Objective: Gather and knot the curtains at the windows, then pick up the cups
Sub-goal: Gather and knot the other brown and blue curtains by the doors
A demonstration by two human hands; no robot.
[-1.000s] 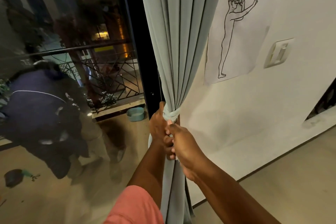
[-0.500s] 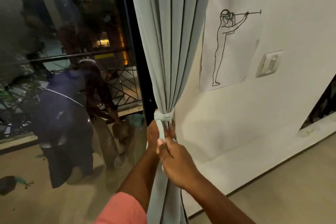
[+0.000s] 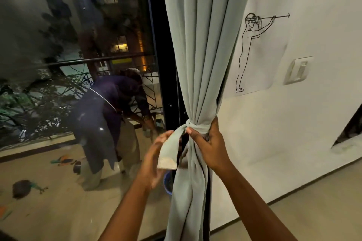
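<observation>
A pale grey-green curtain [image 3: 199,45] hangs at the right edge of the dark window, cinched at mid-height by a knot [image 3: 189,125]. My right hand [image 3: 208,144] grips the gathered fabric just below and to the right of the knot. A loose tail of the curtain [image 3: 169,150] sticks out to the left and drapes over my left hand [image 3: 154,160], whose fingers are loosely curled under it. Below the knot the curtain falls in twisted folds to the floor. No cups are clearly in view.
The glass door [image 3: 78,84] on the left reflects a person bending over. A blue bowl [image 3: 168,183] sits low behind the curtain. On the white wall [image 3: 303,123] hang a line drawing [image 3: 254,51] and a light switch [image 3: 297,70].
The view has moved closer. My hands, together below the knot before, have separated: the right one holds the bundle at the knot, the left has drawn the tail out to the left.
</observation>
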